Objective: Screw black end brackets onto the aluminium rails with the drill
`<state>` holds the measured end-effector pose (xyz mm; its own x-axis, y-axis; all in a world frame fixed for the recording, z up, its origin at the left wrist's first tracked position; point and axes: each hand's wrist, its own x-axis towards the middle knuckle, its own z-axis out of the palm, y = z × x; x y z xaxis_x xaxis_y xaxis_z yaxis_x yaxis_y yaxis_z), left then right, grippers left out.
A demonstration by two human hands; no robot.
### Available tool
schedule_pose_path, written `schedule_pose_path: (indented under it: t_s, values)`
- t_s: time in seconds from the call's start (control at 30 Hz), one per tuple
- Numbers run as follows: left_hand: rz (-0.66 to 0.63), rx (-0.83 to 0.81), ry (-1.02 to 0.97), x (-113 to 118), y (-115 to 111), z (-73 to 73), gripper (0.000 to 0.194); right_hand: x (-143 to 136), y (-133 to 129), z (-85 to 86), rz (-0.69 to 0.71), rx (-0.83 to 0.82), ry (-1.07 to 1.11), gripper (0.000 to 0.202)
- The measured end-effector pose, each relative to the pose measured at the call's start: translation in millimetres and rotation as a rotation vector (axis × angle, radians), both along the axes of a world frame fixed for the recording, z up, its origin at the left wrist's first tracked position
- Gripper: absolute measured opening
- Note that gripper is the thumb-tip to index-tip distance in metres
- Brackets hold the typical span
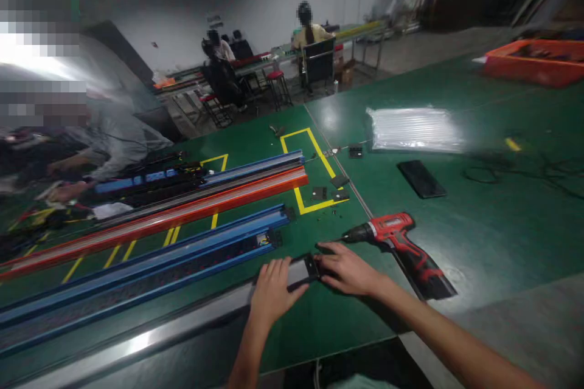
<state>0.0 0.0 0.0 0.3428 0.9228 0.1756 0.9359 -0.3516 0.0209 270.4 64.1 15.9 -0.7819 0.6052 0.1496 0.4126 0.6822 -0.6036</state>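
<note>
A long silver-and-black metal profile (146, 337) lies along the near edge of the green table, running off to the lower left. My left hand (272, 289) is closed over it near its right end, fingers across the top and thumb along the near side. A black end cap (312, 267) sits at that end. Pressed against the cap is my right hand (349, 270), its fingers and thumb around the outer side; part of the contact is hidden. Just beyond the right hand, a red-and-black cordless drill (395, 228) lies on its side, bit pointing left.
Blue profiles (246, 228) and an orange-red profile (274, 184) lie farther left. Small black caps (319, 193) rest by yellow tape. A dark phone (420, 179), plastic-wrapped strips (413, 129) and an orange crate (533, 70) are right. A co-worker's hand (70, 191) shows left.
</note>
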Motion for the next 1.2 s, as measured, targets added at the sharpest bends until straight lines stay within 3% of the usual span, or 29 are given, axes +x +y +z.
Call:
schedule_pose_path:
  t_s: [0.13,0.27,0.33,0.53,0.87,1.2]
  values:
    - [0.006,-0.008,-0.012,0.8,0.3,1.7,0.069,2.3,-1.4,-2.9,-0.085,-0.095,0.057,0.041]
    - [0.008,-0.005,-0.042,0.9,0.4,3.3,0.068,-1.1,0.4,-3.5,-0.094,-0.139,0.104,0.079]
    - [0.004,0.0,-0.056,0.3,0.3,3.8,0.067,-4.3,1.1,-2.6,-0.102,-0.174,0.084,0.089]
    - [-0.021,0.045,-0.078,-3.2,0.0,1.8,0.066,-12.8,-1.7,-3.1,-0.139,-0.295,0.05,0.08]
    - [-0.032,0.08,-0.108,-4.9,-0.4,-4.0,0.064,-11.0,2.4,-7.7,-0.081,-0.38,0.098,0.079]
    - [-0.031,0.125,-0.013,-6.5,-3.4,-9.4,0.069,-12.7,5.2,-14.9,-0.051,-0.374,0.114,0.076]
